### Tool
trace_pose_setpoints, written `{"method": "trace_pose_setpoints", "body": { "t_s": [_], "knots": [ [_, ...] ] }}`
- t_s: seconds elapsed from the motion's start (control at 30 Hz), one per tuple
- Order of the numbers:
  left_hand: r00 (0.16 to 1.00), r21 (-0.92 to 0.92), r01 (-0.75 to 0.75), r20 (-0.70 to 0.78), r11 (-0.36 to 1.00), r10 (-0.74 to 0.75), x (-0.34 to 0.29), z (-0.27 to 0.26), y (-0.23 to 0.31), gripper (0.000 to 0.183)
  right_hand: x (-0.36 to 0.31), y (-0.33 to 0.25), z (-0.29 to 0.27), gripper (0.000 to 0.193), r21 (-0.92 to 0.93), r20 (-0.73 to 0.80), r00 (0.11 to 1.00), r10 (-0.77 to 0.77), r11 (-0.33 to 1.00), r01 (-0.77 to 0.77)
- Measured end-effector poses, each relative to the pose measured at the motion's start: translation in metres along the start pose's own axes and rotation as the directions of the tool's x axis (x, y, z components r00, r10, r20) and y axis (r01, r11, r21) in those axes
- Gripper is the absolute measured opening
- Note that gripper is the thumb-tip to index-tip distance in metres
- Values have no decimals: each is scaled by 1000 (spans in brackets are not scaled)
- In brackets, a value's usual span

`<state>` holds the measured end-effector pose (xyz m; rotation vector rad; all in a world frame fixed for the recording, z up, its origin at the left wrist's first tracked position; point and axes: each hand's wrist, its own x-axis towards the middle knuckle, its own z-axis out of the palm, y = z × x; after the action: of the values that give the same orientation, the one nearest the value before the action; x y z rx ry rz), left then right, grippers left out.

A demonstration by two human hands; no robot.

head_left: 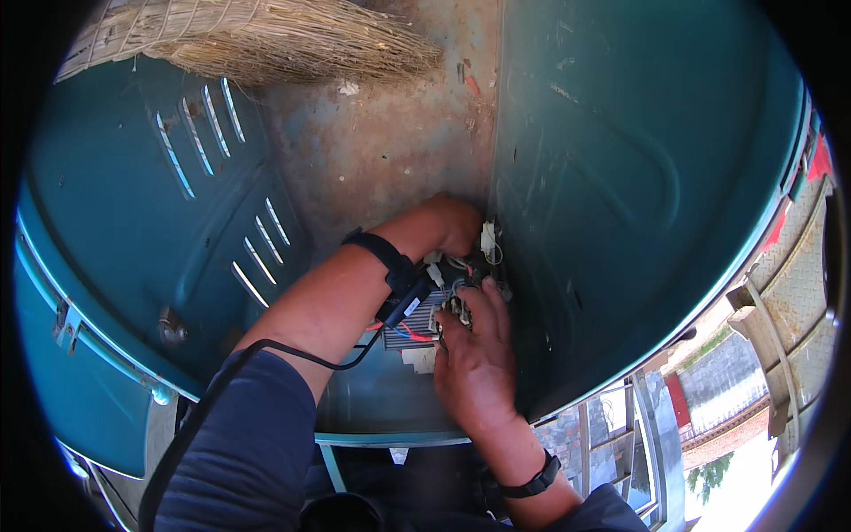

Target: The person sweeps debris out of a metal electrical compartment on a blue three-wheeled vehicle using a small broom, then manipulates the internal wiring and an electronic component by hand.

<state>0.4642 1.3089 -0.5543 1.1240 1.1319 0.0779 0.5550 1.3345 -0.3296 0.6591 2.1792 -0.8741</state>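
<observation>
At far left a teal panel (133,293) with rows of slots (199,133) forms one wall of a metal compartment, a small round fitting (170,330) near its lower edge. Above it, at the top, lies a straw broom (257,35) on the rusty floor (381,133).

The left forearm comes up from the lower left in a dark sleeve (239,443), a black strap (386,257) around the wrist and a black cable (292,355) running back from it. The left hand (452,226) is curled down into the corner where floor and right wall meet; its fingers are tucked behind the wiring, so I cannot tell whether they pinch anything.

Just below it sits a grey ribbed box (417,324) with red and blue wires (415,332) and white connectors (487,239) bunched above it, all against the foot of the right wall.

The right hand (474,363), a black band (532,483) on its wrist, lies over the box, fingers (492,301) pressed together and bent onto the wire bundle; the tips are hidden among the wires.

To the right rises the tall teal wall (638,177), and beyond its edge a metal frame (620,426) and sunlit ground (753,461).
</observation>
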Motion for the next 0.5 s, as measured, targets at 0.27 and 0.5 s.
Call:
{"method": "trace_pose_setpoints", "body": {
  "t_s": [0.27,0.5],
  "knots": [
    [994,-103,57,100,993,-46,-12,-15,13,37,4,-2,-5,42,5,16,1000,23,1000,-23],
    [978,-151,-7,203,989,38,23,18,-11,48,4,-2,-3,42,24,-7,1000,0,1000,1]
  ]
}}
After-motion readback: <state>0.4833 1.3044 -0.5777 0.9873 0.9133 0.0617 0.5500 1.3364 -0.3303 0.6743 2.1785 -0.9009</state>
